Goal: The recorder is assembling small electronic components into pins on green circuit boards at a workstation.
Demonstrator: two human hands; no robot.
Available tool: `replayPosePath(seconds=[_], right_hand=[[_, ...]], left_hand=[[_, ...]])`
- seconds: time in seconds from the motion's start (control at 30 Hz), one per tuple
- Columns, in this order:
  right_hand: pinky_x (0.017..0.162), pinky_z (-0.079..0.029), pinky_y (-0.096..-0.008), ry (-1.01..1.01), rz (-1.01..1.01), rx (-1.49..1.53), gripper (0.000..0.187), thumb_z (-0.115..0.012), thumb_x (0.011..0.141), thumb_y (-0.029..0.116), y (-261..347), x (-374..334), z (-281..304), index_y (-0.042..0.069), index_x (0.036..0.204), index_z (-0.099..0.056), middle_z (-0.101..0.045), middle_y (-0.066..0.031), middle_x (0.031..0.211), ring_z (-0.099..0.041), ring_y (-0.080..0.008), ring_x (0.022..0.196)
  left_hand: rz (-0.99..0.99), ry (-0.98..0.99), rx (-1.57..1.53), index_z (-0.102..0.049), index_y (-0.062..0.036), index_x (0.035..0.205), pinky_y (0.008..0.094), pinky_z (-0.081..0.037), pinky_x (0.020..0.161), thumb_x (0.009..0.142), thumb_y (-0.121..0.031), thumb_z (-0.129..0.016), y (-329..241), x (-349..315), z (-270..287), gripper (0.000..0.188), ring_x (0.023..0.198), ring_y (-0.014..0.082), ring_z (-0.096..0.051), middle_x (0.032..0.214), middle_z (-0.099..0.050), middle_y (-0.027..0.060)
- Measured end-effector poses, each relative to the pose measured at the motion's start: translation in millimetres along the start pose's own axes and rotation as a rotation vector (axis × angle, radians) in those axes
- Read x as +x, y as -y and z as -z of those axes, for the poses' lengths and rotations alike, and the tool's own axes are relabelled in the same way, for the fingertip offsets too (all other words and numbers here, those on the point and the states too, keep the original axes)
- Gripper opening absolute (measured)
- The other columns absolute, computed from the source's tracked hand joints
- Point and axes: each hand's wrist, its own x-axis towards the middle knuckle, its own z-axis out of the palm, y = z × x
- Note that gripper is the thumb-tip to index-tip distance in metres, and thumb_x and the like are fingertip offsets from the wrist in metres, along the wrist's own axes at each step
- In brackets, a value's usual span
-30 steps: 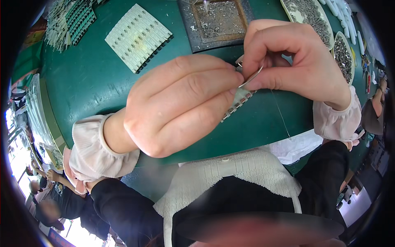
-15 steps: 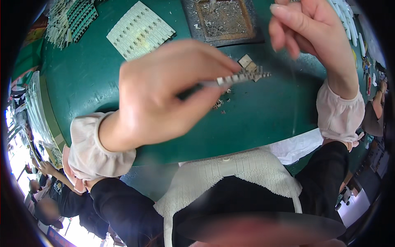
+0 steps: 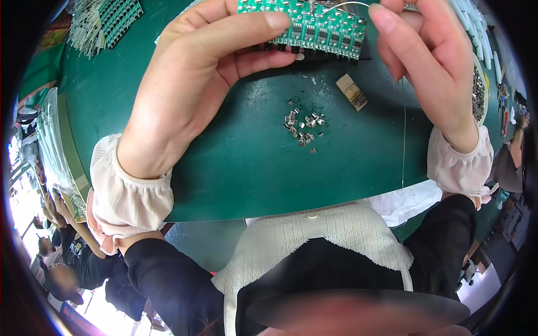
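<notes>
My left hand (image 3: pixel 185 84) grips a green circuit board panel (image 3: pixel 330 35) at its left end, thumb on top and fingers beneath. Solder joints and rows of small black chips face up on the board. Between thumb and fingertip, my right hand (image 3: pixel 428 56) pinches a thin solder wire (image 3: pixel 348 3). The wire's front end curves to the board's upper edge, near a narrow metal tip (image 3: pixel 311 7); what holds that tip is out of frame. The wire's tail hangs below my right hand. Beneath the board lie small shiny metal pieces (image 3: pixel 302 126) and a tan block (image 3: pixel 351 92).
Circuit boards (image 3: pixel 120 22) and pale wire bundles (image 3: pixel 85 33) lie at the far left. A bowl of small metal parts (image 3: pixel 478 92) is beyond my right wrist, near white tubes (image 3: pixel 476 33). Clear plastic bags (image 3: pixel 51 145) line the left edge. Another person (image 3: pixel 78 246) sits lower left.
My left hand has moved up and away, turning the board from edge-on to solder side up. The loose metal pieces and tan block are now uncovered. The wire now shows at my right hand.
</notes>
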Motion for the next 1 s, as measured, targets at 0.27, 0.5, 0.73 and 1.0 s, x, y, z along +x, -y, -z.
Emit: replayPosePath(seconds=[0.27,0.5,0.73,1.0], right_hand=[[0.044,-0.034,-0.0185,-0.021,0.050,0.008,0.011,-0.053,0.099,0.004,-1.4,2.3,-3.6,0.000,0.098,-0.043,-0.053,-0.0009,0.061,-0.046,-0.0040,0.046],[0.044,-0.034,-0.0181,-0.006,0.055,0.088,0.011,-0.052,0.099,0.005,-5.2,2.4,-5.5,0.000,0.098,-0.042,-0.054,-0.0008,0.062,-0.047,-0.0041,0.047],[0.042,-0.034,-0.0189,-0.005,-0.042,0.133,0.012,-0.054,0.100,0.008,-6.9,7.7,-4.0,0.001,0.100,-0.044,-0.056,-0.0029,0.061,-0.047,-0.0055,0.045],[0.049,-0.043,-0.0270,0.008,-0.369,-0.464,0.015,-0.061,0.093,0.013,13.9,25.4,43.6,-0.001,0.090,-0.056,-0.066,-0.0136,0.068,-0.057,-0.0165,0.051]], left_hand=[[0.113,-0.041,-0.128,-0.065,0.0011,0.105,0.0287,-0.057,0.084,0.092,-0.007,-0.063,-15.8,-6.1,-18.0,0.015,0.088,0.0173,-0.069,0.105,-0.070,0.0118],[0.101,-0.054,-0.126,-0.065,0.0012,0.105,0.0286,-0.057,0.083,0.092,-0.007,-0.063,-16.5,-6.7,-16.9,0.015,0.088,0.0174,-0.069,0.105,-0.070,0.0123],[0.195,-0.208,-0.070,-0.065,-0.0001,0.100,0.0291,-0.058,0.081,0.092,-0.006,-0.064,-19.9,-7.3,-30.7,0.010,0.086,0.0178,-0.069,0.101,-0.070,0.0125],[-0.008,0.027,0.079,-0.064,-0.0008,0.105,0.0305,-0.058,0.082,0.094,-0.007,-0.061,4.2,-5.8,-2.0,0.013,0.089,0.0146,-0.069,0.100,-0.070,0.0078]])
